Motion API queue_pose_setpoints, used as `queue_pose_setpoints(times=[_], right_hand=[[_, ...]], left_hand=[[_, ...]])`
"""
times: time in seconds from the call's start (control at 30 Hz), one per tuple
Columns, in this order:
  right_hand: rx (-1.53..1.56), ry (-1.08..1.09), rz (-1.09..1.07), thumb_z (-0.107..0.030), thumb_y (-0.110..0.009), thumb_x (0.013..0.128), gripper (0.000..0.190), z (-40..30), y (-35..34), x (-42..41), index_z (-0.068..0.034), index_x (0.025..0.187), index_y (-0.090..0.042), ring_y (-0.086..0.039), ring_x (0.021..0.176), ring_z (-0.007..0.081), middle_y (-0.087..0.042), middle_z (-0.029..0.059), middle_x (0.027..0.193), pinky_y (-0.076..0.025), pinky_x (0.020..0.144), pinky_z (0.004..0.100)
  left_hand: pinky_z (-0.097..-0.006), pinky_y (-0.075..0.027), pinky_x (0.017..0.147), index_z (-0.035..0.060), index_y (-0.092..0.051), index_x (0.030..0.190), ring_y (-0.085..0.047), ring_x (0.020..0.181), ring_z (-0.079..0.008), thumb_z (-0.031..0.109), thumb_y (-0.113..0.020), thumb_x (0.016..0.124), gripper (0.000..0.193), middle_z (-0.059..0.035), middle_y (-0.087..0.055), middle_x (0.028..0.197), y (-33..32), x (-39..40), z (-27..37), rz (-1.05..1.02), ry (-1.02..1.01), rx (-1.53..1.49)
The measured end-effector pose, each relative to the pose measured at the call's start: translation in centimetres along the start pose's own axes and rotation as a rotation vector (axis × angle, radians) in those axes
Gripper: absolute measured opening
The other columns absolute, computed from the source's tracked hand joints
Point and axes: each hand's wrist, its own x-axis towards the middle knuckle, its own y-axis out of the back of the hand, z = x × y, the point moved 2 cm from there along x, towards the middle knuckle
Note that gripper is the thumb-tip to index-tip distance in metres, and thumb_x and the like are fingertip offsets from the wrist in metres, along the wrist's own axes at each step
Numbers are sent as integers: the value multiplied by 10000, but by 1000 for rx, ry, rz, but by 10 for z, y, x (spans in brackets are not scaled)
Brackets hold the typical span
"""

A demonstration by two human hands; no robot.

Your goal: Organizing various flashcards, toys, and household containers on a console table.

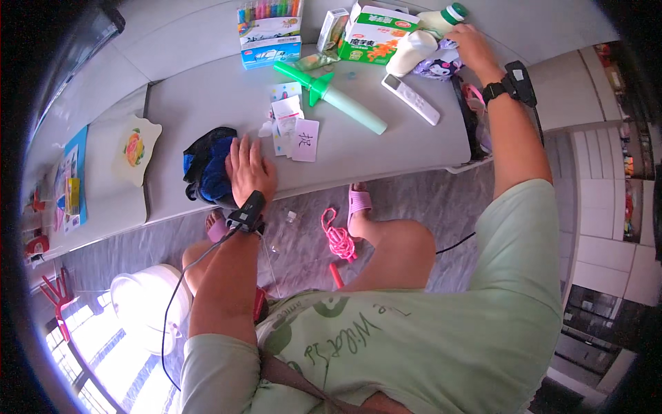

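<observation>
My left hand [252, 171] lies with its fingers stretched out against the right side of a dark blue and black cloth bundle [209, 163], near the table's front edge. At the far right, my right hand [473, 49] reaches to a purple pouch [439, 64] with a cartoon print. Its fingertips meet the pouch's upper part; their grip is hidden. Close by are a white bottle with a green cap [455, 13] and another white bottle-shaped container [414, 52]. A white remote control [411, 98] lies below the pouch.
On the grey table [207, 98] are a green toy sword [336, 98], several cards [305, 139], a green-and-white snack box [380, 36] and a box of colored pens [269, 36]. A pink rope [340, 240] and a white bucket [150, 305] are on the floor.
</observation>
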Motion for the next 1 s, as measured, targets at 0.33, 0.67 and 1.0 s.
queue_pose_setpoints(times=[0.33,0.67,1.0], right_hand=[[82,-34,253,77,-540,718,437,-6,-3,-19,-135,1085,-643,-488,1131,284,-531,58,1226,-413,958,360],[336,-132,406,20,-512,806,364,2,5,-33,-148,1105,-633,-501,1127,291,-491,91,1294,-412,955,348],[354,-243,634,-105,-532,839,222,-6,14,-51,-90,1026,-651,-572,991,313,-624,109,1046,-458,852,376]], left_hand=[[-478,-290,1041,24,-535,1162,-369,1263,-350,124,-523,769,406,-161,-472,1289,3,0,0,26,-20,5],[-481,-295,1038,27,-536,1157,-375,1256,-356,117,-527,759,408,-161,-478,1283,3,2,3,27,-15,17],[-478,-288,1040,29,-534,1164,-369,1261,-353,118,-521,772,402,-167,-473,1290,3,0,0,33,-20,10]])
